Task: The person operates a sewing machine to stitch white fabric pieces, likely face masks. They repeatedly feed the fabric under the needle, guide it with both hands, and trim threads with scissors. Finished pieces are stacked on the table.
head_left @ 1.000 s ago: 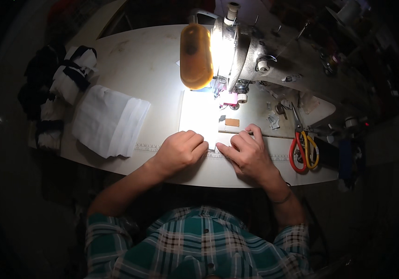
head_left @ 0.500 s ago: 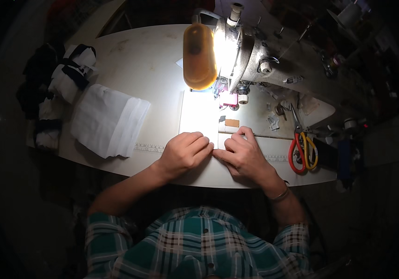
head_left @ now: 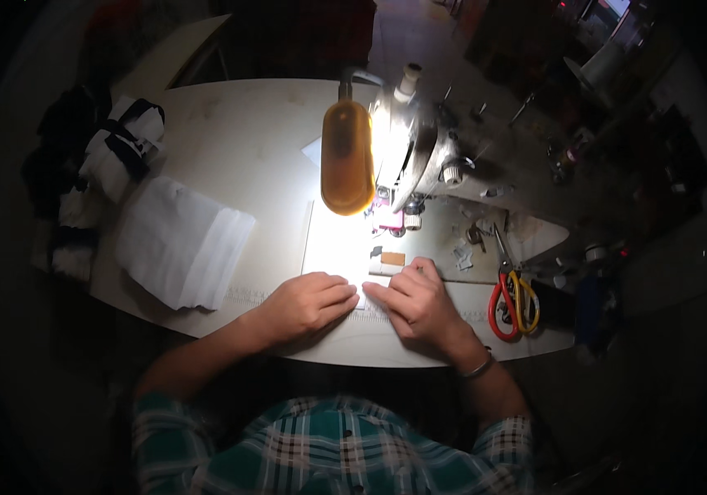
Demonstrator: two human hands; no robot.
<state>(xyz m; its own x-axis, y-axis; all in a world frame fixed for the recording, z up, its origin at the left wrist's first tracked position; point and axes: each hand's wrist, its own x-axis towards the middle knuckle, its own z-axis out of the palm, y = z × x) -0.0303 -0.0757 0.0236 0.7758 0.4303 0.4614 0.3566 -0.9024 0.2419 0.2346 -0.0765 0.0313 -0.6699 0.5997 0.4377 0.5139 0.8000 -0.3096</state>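
Observation:
A white cloth piece (head_left: 330, 252) lies flat in front of the sewing machine (head_left: 416, 161), washed out by the lamp's glare. On its near end, my left hand (head_left: 310, 305) is closed, its fingers bent together over the edge. My right hand (head_left: 419, 304) is at the cloth's near right corner, index finger reaching toward the left fingertips and the others curled. A small gap parts the two hands, with a bit of cloth edge showing in it. The thumbs are mostly hidden. Behind the cloth is the machine's pink presser-foot area (head_left: 386, 219).
An amber lamp (head_left: 347, 157) hangs over the cloth. Folded white cloth (head_left: 180, 243) lies left, beside dark and white bundles (head_left: 118, 153). Scissors (head_left: 512, 301) with red and yellow handles rest right, near scraps (head_left: 462, 257) and a small brown piece (head_left: 393, 259). A printed ruler strip (head_left: 246, 295) runs along the table.
The whole view has shifted, so the table appears lower and slightly left. My right index finger is now straighter, and a small gap shows between my hands.

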